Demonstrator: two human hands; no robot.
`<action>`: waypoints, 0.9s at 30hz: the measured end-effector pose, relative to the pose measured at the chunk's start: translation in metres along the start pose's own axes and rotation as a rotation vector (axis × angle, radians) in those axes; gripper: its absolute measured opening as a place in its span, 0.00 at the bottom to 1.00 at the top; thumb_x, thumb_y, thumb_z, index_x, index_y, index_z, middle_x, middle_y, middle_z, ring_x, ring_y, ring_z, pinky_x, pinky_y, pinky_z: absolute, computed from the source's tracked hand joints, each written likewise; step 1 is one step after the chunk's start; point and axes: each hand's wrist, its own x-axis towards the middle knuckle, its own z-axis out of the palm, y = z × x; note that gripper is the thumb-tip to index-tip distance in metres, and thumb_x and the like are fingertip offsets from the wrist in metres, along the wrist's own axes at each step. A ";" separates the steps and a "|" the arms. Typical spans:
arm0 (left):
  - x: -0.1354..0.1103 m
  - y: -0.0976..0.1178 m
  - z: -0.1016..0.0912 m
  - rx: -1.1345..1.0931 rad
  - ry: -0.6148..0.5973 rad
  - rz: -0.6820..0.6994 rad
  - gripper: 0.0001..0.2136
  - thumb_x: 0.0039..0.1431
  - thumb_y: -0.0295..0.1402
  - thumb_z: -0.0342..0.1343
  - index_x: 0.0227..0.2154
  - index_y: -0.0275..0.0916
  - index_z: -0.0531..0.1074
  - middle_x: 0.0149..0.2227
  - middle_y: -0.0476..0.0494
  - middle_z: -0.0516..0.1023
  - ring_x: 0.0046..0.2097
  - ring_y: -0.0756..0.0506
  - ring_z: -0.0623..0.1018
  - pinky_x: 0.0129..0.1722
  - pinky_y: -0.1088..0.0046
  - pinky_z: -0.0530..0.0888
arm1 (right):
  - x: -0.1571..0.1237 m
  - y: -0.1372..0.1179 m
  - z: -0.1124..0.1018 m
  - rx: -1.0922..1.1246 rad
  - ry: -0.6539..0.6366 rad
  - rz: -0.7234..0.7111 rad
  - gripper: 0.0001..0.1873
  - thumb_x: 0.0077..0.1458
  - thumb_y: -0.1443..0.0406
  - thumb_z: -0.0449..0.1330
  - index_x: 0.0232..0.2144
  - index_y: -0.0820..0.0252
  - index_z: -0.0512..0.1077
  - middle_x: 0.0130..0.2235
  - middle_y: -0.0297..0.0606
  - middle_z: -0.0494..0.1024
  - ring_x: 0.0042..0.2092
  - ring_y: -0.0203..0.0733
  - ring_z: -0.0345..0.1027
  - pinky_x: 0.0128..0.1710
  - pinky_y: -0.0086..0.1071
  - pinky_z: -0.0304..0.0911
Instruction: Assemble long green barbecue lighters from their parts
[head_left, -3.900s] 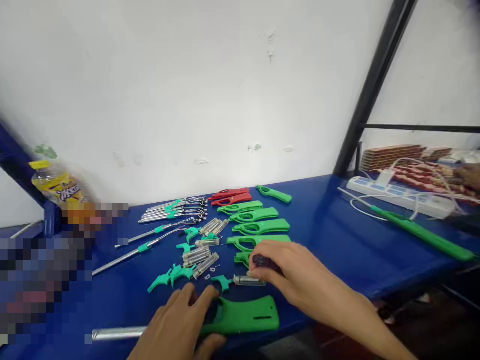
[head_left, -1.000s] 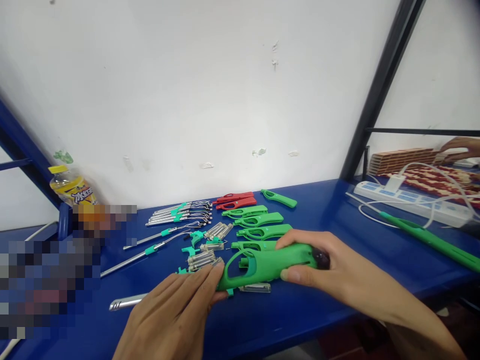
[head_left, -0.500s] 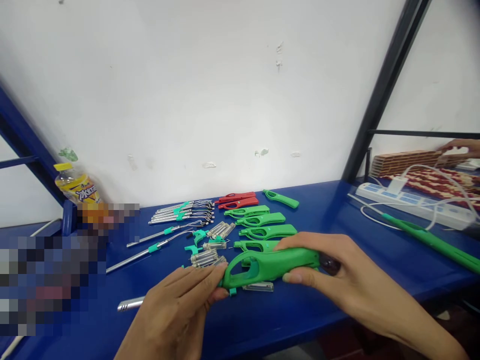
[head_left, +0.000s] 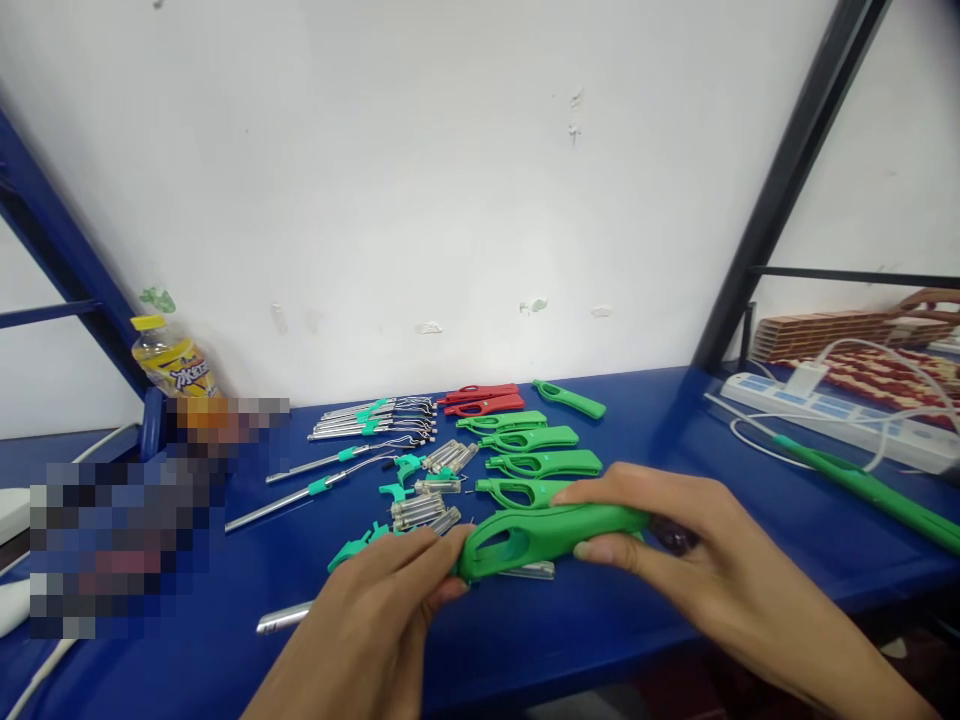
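A green stick lighter (head_left: pixel 551 540) is held level above the table between both hands. My left hand (head_left: pixel 367 610) closes round its front end, just ahead of the trigger opening. From beyond that hand sticks out a silver metal tube (head_left: pixel 285 617). My right hand (head_left: pixel 667 530) pinches the rear of the handle between thumb and fingers. Against the right palm shows a dark, rounded object (head_left: pixel 679 537), its kind unclear. Behind the lighter lie a clear fuel tank (head_left: pixel 532 570), more clear tanks (head_left: pixel 420 510) and teal-green triggers (head_left: pixel 360 547).
Several green handle shells (head_left: pixel 544 463) and red ones (head_left: pixel 484 404) lie at the back. Metal tubes with wires (head_left: pixel 352 425) lie left of them. A drink bottle (head_left: pixel 176 365) stands far left. A power strip (head_left: pixel 840 415) and another green lighter (head_left: pixel 870 487) are at right, with another person's hand (head_left: pixel 934 300) behind.
The view has shifted slightly, so the scene sits a little further right. Both hands keep hold of the lighter, which looks slightly rotated. More green triggers show beside my left hand.
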 end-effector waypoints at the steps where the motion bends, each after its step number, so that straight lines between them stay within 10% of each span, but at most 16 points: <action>1: 0.003 0.003 0.000 -0.005 -0.013 0.005 0.21 0.65 0.25 0.49 0.54 0.51 0.78 0.45 0.50 0.87 0.44 0.44 0.87 0.42 0.76 0.84 | 0.000 0.002 0.000 -0.002 0.007 -0.012 0.09 0.64 0.56 0.67 0.46 0.42 0.84 0.44 0.32 0.87 0.48 0.51 0.81 0.46 0.35 0.77; 21: -0.007 -0.009 -0.003 -0.323 -0.168 -0.253 0.14 0.69 0.35 0.57 0.54 0.53 0.80 0.48 0.49 0.86 0.49 0.43 0.85 0.49 0.72 0.82 | 0.002 0.021 -0.008 -0.031 -0.088 -0.420 0.33 0.63 0.79 0.54 0.61 0.42 0.75 0.47 0.36 0.83 0.36 0.36 0.82 0.33 0.24 0.76; 27: -0.004 -0.007 -0.002 -0.258 -0.192 -0.289 0.14 0.70 0.38 0.55 0.53 0.52 0.80 0.48 0.48 0.87 0.47 0.43 0.86 0.47 0.72 0.82 | 0.007 0.021 -0.005 -0.108 -0.035 -0.466 0.24 0.66 0.75 0.60 0.57 0.44 0.76 0.44 0.35 0.84 0.40 0.39 0.82 0.35 0.26 0.75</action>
